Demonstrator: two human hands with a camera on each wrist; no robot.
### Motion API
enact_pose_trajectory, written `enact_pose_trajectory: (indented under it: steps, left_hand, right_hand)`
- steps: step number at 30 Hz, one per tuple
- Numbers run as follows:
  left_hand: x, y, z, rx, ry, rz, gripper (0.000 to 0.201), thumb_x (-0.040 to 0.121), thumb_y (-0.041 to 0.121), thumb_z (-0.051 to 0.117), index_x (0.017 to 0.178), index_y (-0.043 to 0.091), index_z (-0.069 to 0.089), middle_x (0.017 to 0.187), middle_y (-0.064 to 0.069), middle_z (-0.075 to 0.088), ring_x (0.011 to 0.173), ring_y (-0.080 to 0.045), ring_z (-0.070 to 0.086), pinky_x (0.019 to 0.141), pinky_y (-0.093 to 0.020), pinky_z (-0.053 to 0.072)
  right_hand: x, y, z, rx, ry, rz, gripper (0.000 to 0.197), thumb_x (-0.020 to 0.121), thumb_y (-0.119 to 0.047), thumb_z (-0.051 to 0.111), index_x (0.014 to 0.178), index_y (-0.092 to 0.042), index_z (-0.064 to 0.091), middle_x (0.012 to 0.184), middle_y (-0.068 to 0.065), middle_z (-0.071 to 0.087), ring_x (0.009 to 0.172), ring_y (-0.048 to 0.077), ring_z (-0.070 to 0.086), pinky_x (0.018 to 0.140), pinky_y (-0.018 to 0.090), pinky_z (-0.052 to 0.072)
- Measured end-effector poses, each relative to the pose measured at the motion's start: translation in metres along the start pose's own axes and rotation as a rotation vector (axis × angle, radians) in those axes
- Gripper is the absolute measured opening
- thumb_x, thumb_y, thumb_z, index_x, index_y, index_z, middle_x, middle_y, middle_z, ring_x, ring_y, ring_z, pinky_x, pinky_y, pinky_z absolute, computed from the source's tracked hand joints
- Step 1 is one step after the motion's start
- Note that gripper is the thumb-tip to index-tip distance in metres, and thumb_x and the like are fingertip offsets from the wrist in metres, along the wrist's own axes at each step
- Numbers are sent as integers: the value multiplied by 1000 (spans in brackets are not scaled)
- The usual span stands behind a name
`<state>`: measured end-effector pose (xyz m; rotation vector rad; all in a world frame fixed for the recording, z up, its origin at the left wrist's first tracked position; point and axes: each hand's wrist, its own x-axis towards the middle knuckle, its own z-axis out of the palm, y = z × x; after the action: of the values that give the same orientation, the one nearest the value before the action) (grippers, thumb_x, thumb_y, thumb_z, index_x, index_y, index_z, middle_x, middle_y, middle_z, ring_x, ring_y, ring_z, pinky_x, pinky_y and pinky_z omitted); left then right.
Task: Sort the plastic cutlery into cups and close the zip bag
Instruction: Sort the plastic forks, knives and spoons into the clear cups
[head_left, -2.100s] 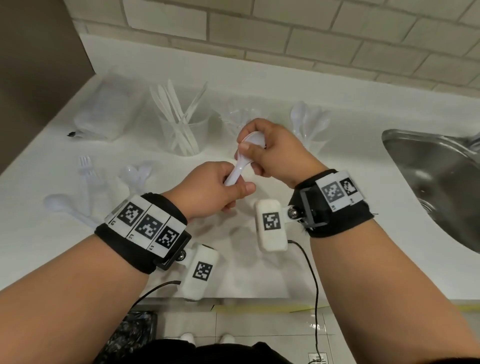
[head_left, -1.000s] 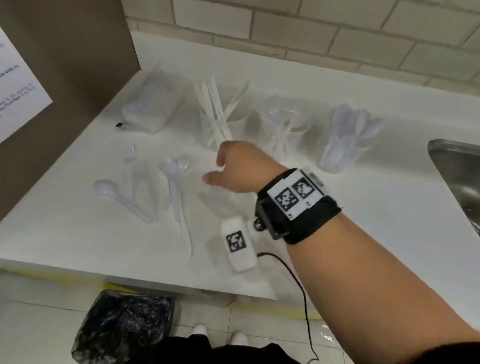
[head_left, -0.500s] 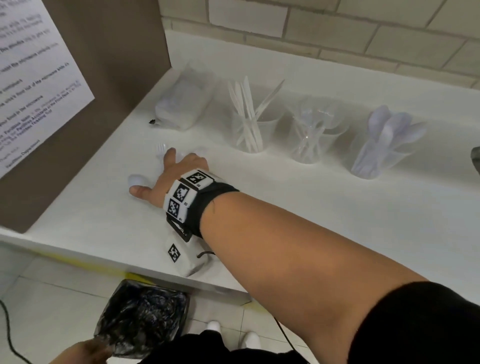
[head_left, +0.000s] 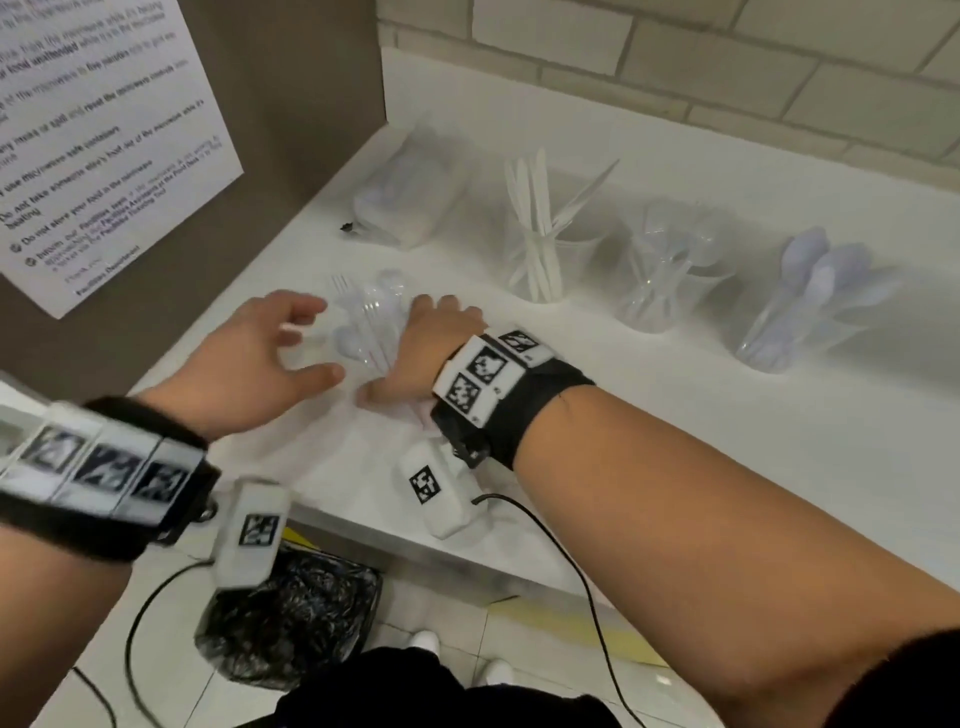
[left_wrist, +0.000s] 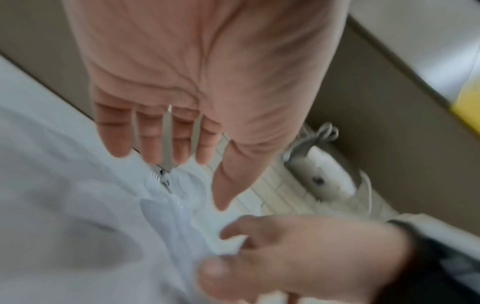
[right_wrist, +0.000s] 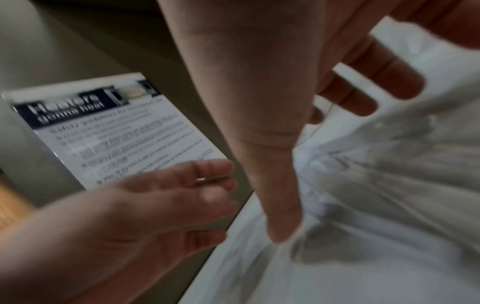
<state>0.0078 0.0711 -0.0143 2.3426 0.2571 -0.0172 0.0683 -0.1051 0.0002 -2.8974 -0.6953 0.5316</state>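
The white counter (head_left: 675, 415) is seen from above by the head camera, angled toward twelve o'clock. Both wrist cameras are held close, looking along the palms; loose cutlery (head_left: 371, 322) is shared by all views.

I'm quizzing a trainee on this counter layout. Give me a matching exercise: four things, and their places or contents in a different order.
Things:
1. zip bag
2. left cup
3. right cup
4. loose cutlery

Places or contents:
A. holds white spoons
B. lies between the hands
C. holds white knives
D. lies in the back corner by the brown panel

Pairs: 1-D, 2-C, 3-A, 4-B
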Motion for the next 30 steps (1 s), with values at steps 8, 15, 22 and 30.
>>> enact_pose_trajectory:
  steps: [8, 15, 22, 30]
  left_hand:
    - [85, 10, 20, 676, -301, -74, 117, 62, 30, 72, 149, 45, -4, 159, -9, -15, 145, -36, 14, 113, -47, 29]
    - [111, 23, 31, 870, -505, 40, 129, 53, 9, 65, 131, 68, -19, 159, 8, -17, 148, -27, 9, 85, -44, 57]
    - [91, 52, 33, 921, -511, 84, 86, 70, 18, 73, 145, 29, 34, 140, -4, 45, 122, -25, 51, 99, -38, 47]
    - [68, 74, 37, 907, -532, 142, 67, 76, 18, 76, 137, 20, 47, 120, -1, 58, 92, -16, 50, 78, -28, 42]
  right_hand:
    - [-28, 12, 2, -34, -249, 150, 94, 69, -61, 73, 136, -9, 33, 119, 9, 41, 111, 27, 50, 85, 40, 50]
    - [-10, 12, 7, -54, -190, 153, 78, 78, -36, 76, 135, -7, 30, 126, 13, 48, 112, 29, 53, 52, 31, 36]
    - [5, 22, -2, 47, -154, 132, 59, 76, -38, 75, 118, -10, 43, 116, 7, 58, 99, 24, 58, 62, 30, 43]
    - [1, 11, 1, 17, -98, 111, 69, 57, -56, 81, 104, -14, 52, 88, 2, 52, 81, 21, 58, 70, 33, 53]
